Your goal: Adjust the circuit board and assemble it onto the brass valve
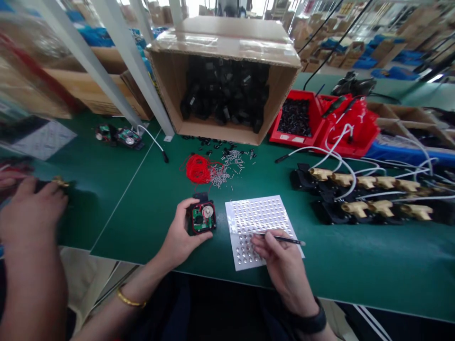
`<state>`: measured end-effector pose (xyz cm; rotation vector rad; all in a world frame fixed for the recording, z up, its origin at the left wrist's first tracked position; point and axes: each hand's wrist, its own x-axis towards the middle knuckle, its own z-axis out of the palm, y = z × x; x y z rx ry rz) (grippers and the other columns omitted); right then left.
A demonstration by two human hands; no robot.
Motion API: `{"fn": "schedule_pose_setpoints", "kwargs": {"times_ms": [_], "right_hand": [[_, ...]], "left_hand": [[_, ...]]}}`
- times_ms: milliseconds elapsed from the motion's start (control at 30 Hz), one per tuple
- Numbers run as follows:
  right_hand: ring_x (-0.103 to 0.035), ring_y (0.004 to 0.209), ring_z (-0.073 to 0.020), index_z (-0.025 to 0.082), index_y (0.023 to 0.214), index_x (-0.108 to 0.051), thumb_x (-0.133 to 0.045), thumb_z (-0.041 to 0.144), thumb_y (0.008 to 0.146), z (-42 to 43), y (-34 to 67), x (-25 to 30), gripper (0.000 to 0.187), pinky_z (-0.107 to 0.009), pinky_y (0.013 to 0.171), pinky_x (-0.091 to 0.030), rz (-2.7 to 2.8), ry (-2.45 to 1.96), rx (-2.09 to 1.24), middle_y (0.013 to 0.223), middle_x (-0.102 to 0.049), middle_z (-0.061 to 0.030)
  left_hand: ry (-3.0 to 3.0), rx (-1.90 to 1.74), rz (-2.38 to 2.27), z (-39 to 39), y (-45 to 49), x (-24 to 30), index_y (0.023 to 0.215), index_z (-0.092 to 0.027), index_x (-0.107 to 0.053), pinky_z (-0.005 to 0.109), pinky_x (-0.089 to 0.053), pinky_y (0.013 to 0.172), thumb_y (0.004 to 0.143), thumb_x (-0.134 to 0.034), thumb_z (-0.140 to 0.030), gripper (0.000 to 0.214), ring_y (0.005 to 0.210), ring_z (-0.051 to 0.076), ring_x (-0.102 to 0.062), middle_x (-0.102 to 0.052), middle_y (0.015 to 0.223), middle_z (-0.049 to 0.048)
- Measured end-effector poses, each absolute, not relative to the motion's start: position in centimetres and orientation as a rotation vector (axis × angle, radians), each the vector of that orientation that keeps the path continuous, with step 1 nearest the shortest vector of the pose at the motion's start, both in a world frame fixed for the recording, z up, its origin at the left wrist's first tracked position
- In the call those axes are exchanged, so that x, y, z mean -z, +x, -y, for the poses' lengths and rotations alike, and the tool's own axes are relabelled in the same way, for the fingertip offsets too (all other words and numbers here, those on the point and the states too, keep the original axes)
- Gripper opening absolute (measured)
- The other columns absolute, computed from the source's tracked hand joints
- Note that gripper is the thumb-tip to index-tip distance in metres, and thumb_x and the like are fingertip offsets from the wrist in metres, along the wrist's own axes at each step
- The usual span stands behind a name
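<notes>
My left hand (pixel 181 237) grips a small black housing (pixel 195 227) by its sides, thumb below and fingers above. Inside the open housing show a green circuit board (pixel 199 220), a round silver part (pixel 207 211) and a red rim. My right hand (pixel 280 255) is closed on slim dark tweezers (pixel 284 239), whose thin tip points left over a white sheet (pixel 231 213). Rows of small round silver pieces (pixel 245 255) cover that sheet, which lies flat under my right fingers. Whether the tip touches a piece is too small to tell.
Beyond my hands lie a red wire coil (pixel 197 169) and scattered small pins (pixel 232 163). A carton (pixel 227 40) of black parts stands behind. Red bins (pixel 296 137) and brass fittings (pixel 355 208) with white cables are right. Another person's hand (pixel 31 208) works at left.
</notes>
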<state>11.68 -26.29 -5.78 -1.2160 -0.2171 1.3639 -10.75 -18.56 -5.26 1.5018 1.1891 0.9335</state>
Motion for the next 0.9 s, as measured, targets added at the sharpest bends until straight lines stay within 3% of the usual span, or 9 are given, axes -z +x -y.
{"fn": "schedule_pose_setpoints", "kwargs": {"times_ms": [233, 467, 900], "right_hand": [[-0.068, 0.079, -0.0178, 0.018, 0.068, -0.061, -0.081, 0.025, 0.060, 21.8, 8.0, 3.1, 0.023, -0.027, 0.077, -0.052, 0.296, -0.975, -1.420, 0.078, -0.072, -0.0036], [-0.066, 0.083, -0.0219, 0.018, 0.071, -0.062, -0.079, 0.028, 0.062, 21.3, 6.8, 4.0, 0.022, -0.036, 0.082, -0.047, 0.374, -1.062, -1.345, 0.081, -0.072, -0.0052], [-0.065, 0.081, -0.0213, 0.018, 0.073, -0.062, -0.078, 0.030, 0.064, 21.3, 6.6, 4.0, 0.022, -0.037, 0.081, -0.045, 0.432, -1.156, -1.273, 0.083, -0.072, -0.0057]], "left_hand": [[1.432, -1.045, -1.162, 18.9, -7.7, 8.4, 0.120, -0.023, -0.040, 0.046, -0.037, 0.102, 0.059, -0.080, -0.023, 0.074, 0.116, 0.029, -0.050, -0.050, 0.123, 0.0086], [1.443, -1.033, -1.195, 18.7, -7.9, 7.9, 0.123, -0.023, -0.039, 0.046, -0.037, 0.103, 0.059, -0.080, -0.021, 0.076, 0.116, 0.028, -0.051, -0.050, 0.125, 0.0091], [1.432, -1.017, -1.228, 18.8, -7.7, 7.9, 0.124, -0.024, -0.038, 0.047, -0.036, 0.104, 0.060, -0.079, -0.023, 0.076, 0.117, 0.028, -0.050, -0.049, 0.126, 0.0091]]}}
